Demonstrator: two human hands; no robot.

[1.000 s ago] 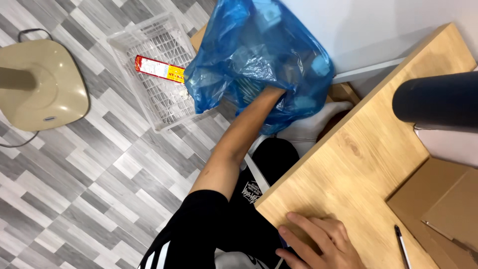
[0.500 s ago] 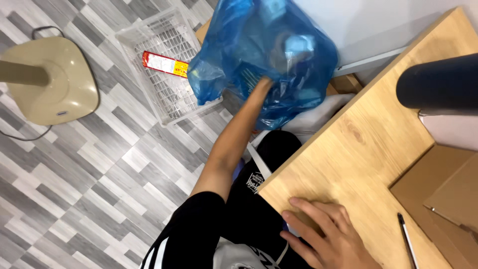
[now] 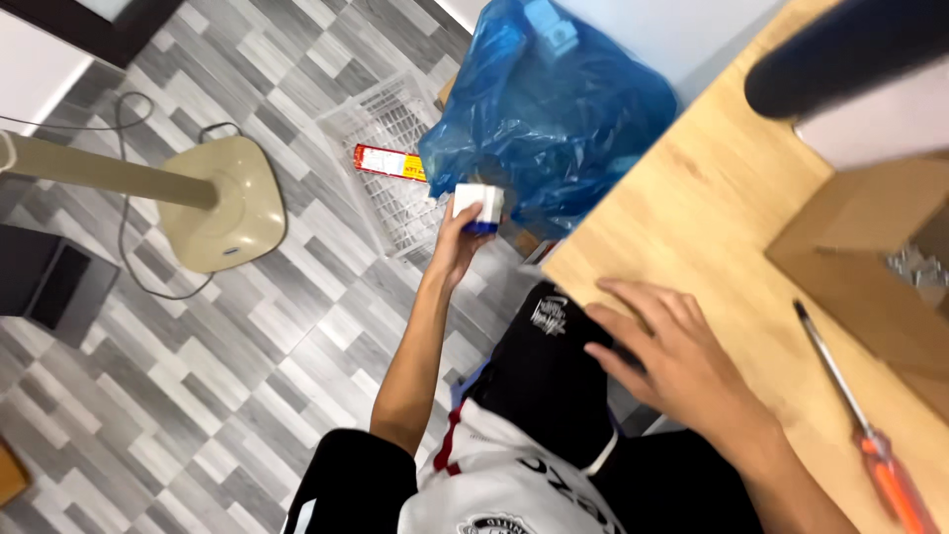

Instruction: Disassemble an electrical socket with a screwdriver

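**A small white box in one hand, the other hand flat on the table**

The grey and white floor (image 3: 198,356) fills the left side. The wooden table (image 3: 712,208) fills the right side. A big blue plastic bag (image 3: 554,109) sits far off, just past the near-left edge of the table. A cream fan base (image 3: 222,213) stands on the floor to the left, with its pole going off to the left. A white wire basket (image 3: 390,173) lies on the floor just left of the bag, and a red and yellow packet (image 3: 390,163) lies in it. A brown cardboard box (image 3: 860,257) sits on the right part of the table. A screwdriver with an orange handle (image 3: 860,435) lies on the table near the person, just beside the cardboard box.

The left hand (image 3: 460,242) is held up over the floor, right by the bottom of the blue bag. Its fingers are curled around a small white box (image 3: 478,206) with a blue bottom. The box looks to be just outside the bag.

The right hand (image 3: 672,361) rests at the near edge of the table. Its fingers (image 3: 633,297) are spread open and lie flat. It holds nothing.
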